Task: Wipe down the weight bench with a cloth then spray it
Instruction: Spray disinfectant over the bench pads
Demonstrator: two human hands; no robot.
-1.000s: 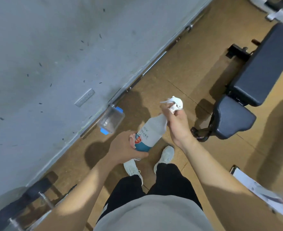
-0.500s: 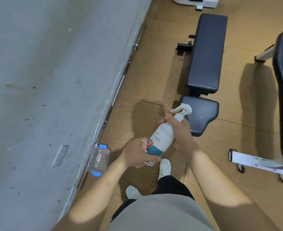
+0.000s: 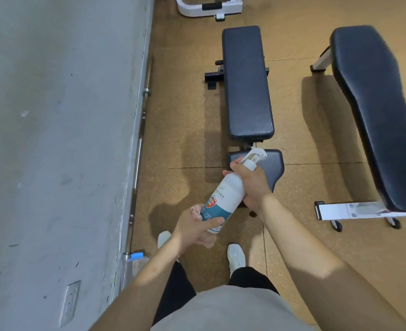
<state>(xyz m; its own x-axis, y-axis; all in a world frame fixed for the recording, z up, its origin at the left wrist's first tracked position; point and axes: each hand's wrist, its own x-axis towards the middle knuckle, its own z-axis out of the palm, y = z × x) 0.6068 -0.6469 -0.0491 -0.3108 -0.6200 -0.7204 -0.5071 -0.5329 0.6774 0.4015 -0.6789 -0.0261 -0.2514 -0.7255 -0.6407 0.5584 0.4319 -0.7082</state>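
Grip notes: two-handed hold, nozzle forward

White plastic spray bottle with a teal-and-red label and a white trigger head (image 3: 223,199): in both hands in front of my waist. It is tilted so the nozzle leans away from me, toward the dark blue padded weight bench (image 3: 246,82) standing on the cork-brown floor (image 3: 180,130). The nozzle overlaps the bench's small seat pad (image 3: 272,166) in view. I judge the bottle is above the pad, not touching it.

Left hand (image 3: 194,226): at the bottle's base. Fingers curled round the bottom, thumb laid across the label. Likely purpose: carry the weight and set the tilt.

Right hand (image 3: 253,187): high up, round the bottle's shoulder and neck. Fingers (image 3: 235,164) closed on the neck just below the trigger head. Whether one rests on the lever, I cannot tell. Likely purpose: the working hand, placed to pump.

No cloth in view, in either hand or on the bench, so the wipe cannot be confirmed from here. The hold reads as the spray stage, not yet begun; no mist seen.

Surroundings:
- A second dark padded bench on a white frame (image 3: 376,111) stands well apart to my right.
- A steel barbell (image 3: 138,149) lies along the foot of the grey wall (image 3: 54,139).
- A clear plastic box with a blue lid (image 3: 135,259) sits beside the wall, near my left white shoe (image 3: 163,236).
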